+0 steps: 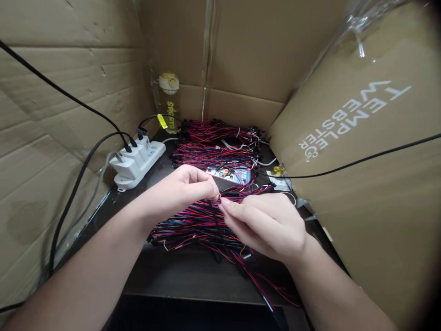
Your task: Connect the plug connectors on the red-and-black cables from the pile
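Note:
Above the nearest pile of wires, my left hand and my right hand meet with their fingertips nearly touching. Between them shows a short piece of thin orange-red wire. Thumb and index finger of the left hand are pinched on one side of it. The right hand pinches the other side, its remaining fingers curled under. A black sleeved cable hangs below the fingertips; where its upper end goes is hidden. Red, blue, white and black strands lie bundled beneath both hands.
More wire bundles lie farther back, with a blue-and-white printed card in front. A white power strip with plugged cords stands left. Behind is a bottle. Cardboard walls enclose the dark table. A black cable crosses at right.

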Motion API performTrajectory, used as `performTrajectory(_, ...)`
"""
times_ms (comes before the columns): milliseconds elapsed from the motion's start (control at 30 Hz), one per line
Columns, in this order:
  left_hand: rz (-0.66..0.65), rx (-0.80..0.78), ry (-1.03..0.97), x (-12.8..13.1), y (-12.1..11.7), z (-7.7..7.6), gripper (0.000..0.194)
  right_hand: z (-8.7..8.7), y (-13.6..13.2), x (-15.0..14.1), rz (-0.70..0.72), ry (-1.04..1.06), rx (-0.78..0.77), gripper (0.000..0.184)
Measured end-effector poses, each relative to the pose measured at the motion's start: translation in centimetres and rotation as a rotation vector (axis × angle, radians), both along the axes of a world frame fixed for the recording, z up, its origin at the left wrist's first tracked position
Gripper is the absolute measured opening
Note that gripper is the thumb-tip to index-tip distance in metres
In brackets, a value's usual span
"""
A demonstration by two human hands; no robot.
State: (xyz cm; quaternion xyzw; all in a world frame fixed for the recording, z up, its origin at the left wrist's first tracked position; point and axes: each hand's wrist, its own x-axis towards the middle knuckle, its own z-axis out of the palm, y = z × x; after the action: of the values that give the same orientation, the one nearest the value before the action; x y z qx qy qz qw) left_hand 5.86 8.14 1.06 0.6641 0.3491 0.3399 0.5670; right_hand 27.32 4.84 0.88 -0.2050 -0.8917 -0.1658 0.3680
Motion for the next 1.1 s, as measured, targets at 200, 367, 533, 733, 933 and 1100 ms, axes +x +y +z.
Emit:
performTrajectory(200,-0.031,-0.022,-0.108,0.0,0.0,-0.1,0.021,0.5,-0.3,0.3,-0.003,-0.021,0.016,0.014)
performTrajectory(367,-0.018,-0.004,-0.07,0.0,0.0,0.0,0.022,0.3,-0.4,-0.3,0.054,0.128,-0.119,0.012)
performTrajectory(533,-0.018,0.026,-0.033,0.0,-0.1,0.0,0.022,-0.2,-0.6,-0.9,-0.078,0.351,-0.308,0.01)
performTrajectory(733,-0.049,0.052,-0.066,-0.1,-0.4,0.5,0.014,-0.3,-0.8,-1.2,-0.148,0.551,-0.454,0.004)
performTrajectory(933,-0.11,0.12,-0.105,0.0,-0.5,0.3,0.023,0.1,-1.0,-1.5,-0.142,0.659,-0.593,0.009)
performTrajectory(1100,-0.002,0.145,-0.095,0.6,-0.8,0.4,0.011,-0.1,-0.7,-1.3,-0.092,0.631,-0.6,0.008)
